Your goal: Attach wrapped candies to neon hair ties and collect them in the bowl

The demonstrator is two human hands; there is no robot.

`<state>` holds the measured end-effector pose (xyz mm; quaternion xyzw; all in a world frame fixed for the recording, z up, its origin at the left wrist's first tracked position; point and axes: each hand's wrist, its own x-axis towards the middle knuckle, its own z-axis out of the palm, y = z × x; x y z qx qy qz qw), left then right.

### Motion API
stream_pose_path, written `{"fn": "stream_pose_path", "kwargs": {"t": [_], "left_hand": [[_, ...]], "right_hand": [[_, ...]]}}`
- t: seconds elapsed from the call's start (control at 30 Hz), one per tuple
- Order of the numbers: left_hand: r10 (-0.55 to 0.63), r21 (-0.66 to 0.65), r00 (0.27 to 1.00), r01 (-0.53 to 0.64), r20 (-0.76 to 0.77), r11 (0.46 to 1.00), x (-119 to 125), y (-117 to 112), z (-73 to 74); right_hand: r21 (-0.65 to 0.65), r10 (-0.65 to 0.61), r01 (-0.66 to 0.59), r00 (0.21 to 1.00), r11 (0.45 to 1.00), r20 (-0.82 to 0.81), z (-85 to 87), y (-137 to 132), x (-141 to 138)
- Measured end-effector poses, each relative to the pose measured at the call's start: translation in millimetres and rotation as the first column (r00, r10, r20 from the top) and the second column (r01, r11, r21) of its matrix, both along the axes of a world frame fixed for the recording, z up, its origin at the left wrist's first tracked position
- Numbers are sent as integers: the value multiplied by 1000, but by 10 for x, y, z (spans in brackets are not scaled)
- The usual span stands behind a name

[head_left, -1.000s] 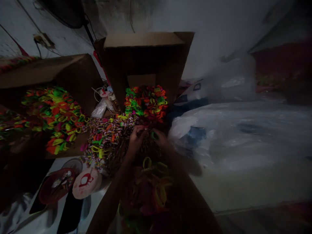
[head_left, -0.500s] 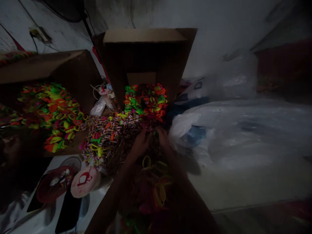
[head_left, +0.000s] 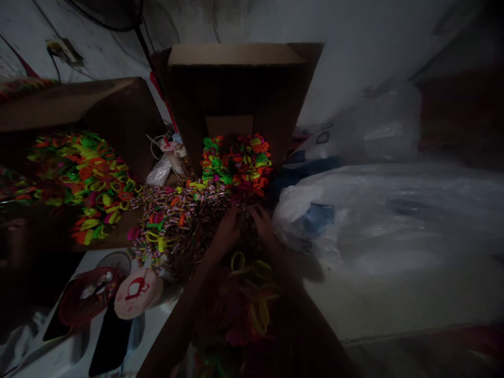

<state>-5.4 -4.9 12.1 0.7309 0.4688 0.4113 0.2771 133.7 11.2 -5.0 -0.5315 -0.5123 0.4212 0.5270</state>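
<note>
My left hand (head_left: 227, 230) and my right hand (head_left: 263, 224) are close together over the near side of a heap of small, thin sticks in patterned wrappers (head_left: 192, 202). The fingers of both hands are bent and pinched together; whatever is between them is too dark and small to make out. Just beyond my fingertips, bright plastic toy watches or bands (head_left: 238, 160) in green, orange and yellow fill the mouth of a cardboard box (head_left: 236, 55). More bands, yellow loops (head_left: 260, 312) among them, lie in shadow between my forearms.
At left, another cardboard box (head_left: 114, 100) spills bands (head_left: 94, 168), with a co-worker's hand (head_left: 16, 236) nearby. A red bowl (head_left: 73, 307), pink-lidded tub (head_left: 137, 294) and dark phone (head_left: 110, 341) stand on the white surface. Large plastic bags (head_left: 386, 215) lie at right.
My right fingertips have come slightly nearer to my left ones. The view has shifted a little; the boxes, heap and bags stay as they were.
</note>
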Motion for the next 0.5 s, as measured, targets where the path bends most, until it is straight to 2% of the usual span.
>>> {"fn": "stream_pose_path", "kwargs": {"t": [0.2,0.37,0.5], "left_hand": [[-56,-27,998,56,-29,998,-30,0,-16],[69,-8,992,-70,-103,998,-12,-18,-3],[81,33,985,-77,-155,997,-11,-1,1]], "right_hand": [[27,-11,9,997,1000,74,34,-46,-16],[39,-5,0,991,999,131,44,-61,-22],[46,7,-13,991,999,131,26,-52,-33]]}}
